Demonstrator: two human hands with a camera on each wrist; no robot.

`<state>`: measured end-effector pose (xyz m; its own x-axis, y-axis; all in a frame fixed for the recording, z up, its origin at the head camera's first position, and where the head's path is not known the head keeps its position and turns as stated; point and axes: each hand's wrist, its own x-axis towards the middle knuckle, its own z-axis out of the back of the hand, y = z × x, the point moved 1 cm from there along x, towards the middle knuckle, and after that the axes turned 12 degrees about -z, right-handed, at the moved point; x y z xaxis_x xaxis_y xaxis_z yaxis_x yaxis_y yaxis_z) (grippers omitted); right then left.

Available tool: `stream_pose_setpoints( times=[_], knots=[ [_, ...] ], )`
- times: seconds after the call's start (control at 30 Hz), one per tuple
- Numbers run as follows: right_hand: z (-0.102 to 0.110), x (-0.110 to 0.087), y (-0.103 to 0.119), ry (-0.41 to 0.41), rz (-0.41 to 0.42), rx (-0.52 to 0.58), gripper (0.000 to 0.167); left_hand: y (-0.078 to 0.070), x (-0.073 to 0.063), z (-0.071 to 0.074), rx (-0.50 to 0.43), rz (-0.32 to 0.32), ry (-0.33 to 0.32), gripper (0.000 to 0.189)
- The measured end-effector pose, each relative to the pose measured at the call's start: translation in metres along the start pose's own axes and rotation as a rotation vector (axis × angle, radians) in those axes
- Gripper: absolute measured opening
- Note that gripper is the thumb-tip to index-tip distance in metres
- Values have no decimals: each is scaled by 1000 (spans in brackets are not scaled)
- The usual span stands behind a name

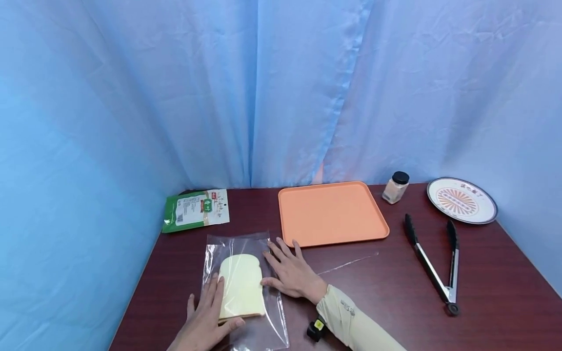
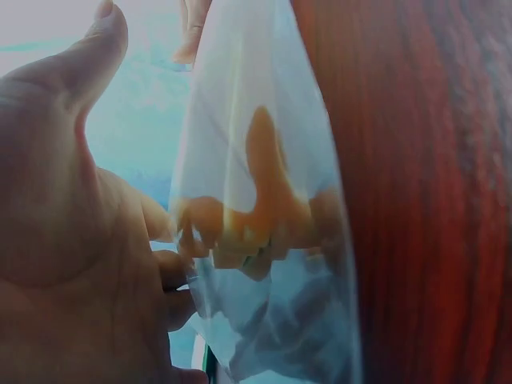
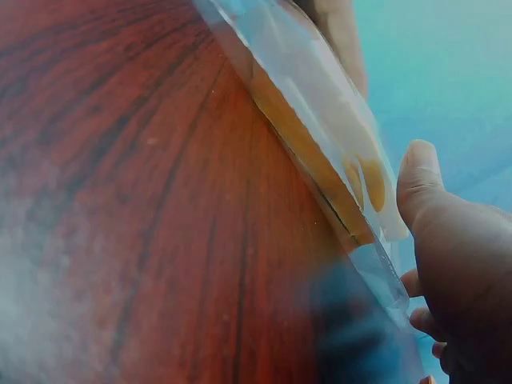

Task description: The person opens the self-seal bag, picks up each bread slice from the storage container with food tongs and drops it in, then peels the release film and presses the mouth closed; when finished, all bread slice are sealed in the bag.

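Note:
A pale slice of bread [image 1: 241, 287] with a brown crust lies inside a clear plastic bag [image 1: 276, 324] on the dark red table. My left hand [image 1: 204, 312] rests on the bag's left side, its straight fingers along the bread's lower left edge and its thumb near the bottom crust. On the other side, my right hand [image 1: 290, 273] lies with fingers spread over the bag's right edge, thumb tip close to the bread. The left wrist view shows the shiny bag [image 2: 288, 320] beside the palm. From the right wrist, the brown crust [image 3: 300, 136] shows through the plastic.
An orange tray [image 1: 331, 214] lies beyond my right hand, a green-and-white packet [image 1: 195, 209] at back left. Farther right are a black-lidded jar [image 1: 394, 190], a patterned plate [image 1: 485, 212] and spread black-and-silver tongs [image 1: 430, 268]. Blue curtains [image 1: 210, 97] border the table.

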<state>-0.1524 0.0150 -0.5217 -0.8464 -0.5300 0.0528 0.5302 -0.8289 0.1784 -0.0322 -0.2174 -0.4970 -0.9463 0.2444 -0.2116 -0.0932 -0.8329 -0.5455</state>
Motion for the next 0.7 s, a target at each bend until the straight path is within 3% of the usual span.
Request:
stream_pose_setpoints(
  times=[0.3, 0.43, 0.57, 0.63, 0.7],
  knots=[
    [5, -2, -1, 13, -21, -4, 74, 0, -1, 3, 25, -9, -9, 117],
    [12, -3, -4, -58, -46, 57, 73, -3, -3, 16, 54, -32, -76, 116],
    [23, -2, -5, -144, -102, 277, 69, 0, -3, 35, 58, -59, -213, 107],
    [27, -2, -5, -160, -143, 440, 64, 6, 0, 44, -20, -37, -260, 103],
    [30, -2, -5, -133, -208, 620, 60, 14, 6, 52, -159, 29, -284, 99]
  ],
)
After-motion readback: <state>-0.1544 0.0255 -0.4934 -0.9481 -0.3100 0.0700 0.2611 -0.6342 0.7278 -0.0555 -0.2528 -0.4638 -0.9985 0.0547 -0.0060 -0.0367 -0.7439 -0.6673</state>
